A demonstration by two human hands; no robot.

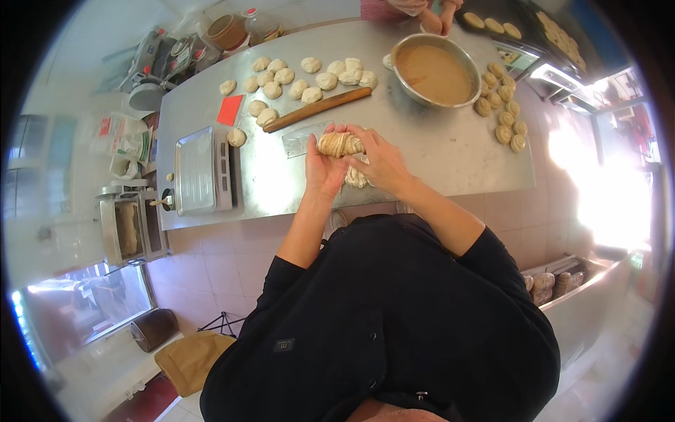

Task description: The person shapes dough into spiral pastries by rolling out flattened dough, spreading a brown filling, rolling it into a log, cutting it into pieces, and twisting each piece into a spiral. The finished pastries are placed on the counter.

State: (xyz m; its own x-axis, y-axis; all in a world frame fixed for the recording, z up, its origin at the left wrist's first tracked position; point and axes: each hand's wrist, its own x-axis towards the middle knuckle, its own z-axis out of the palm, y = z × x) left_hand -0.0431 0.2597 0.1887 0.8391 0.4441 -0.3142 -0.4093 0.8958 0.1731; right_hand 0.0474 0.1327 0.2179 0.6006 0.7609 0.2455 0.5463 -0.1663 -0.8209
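Note:
Between my two hands, over the near part of the steel table (443, 174), is a coiled roll of layered dough (340, 144). My left hand (328, 168) cups it from the left and below. The fingers of my right hand (382, 161) press around its right end. Beneath my right hand a heap of stringy dough (357, 176) lies on the table, partly hidden. A wooden rolling pin (318, 109) lies slantwise beyond my hands, beside a flat metal scraper (299, 143). Several pale dough balls (299, 88) are spread behind the pin.
A steel bowl of brown paste (433, 70) stands at the back right, near a co-worker's hands (440, 21). Coiled dough pieces (504, 117) sit along the right edge. At left are a scale with a steel tray (196, 171) and a red card (230, 109). Baking trays (519, 31) lie beyond.

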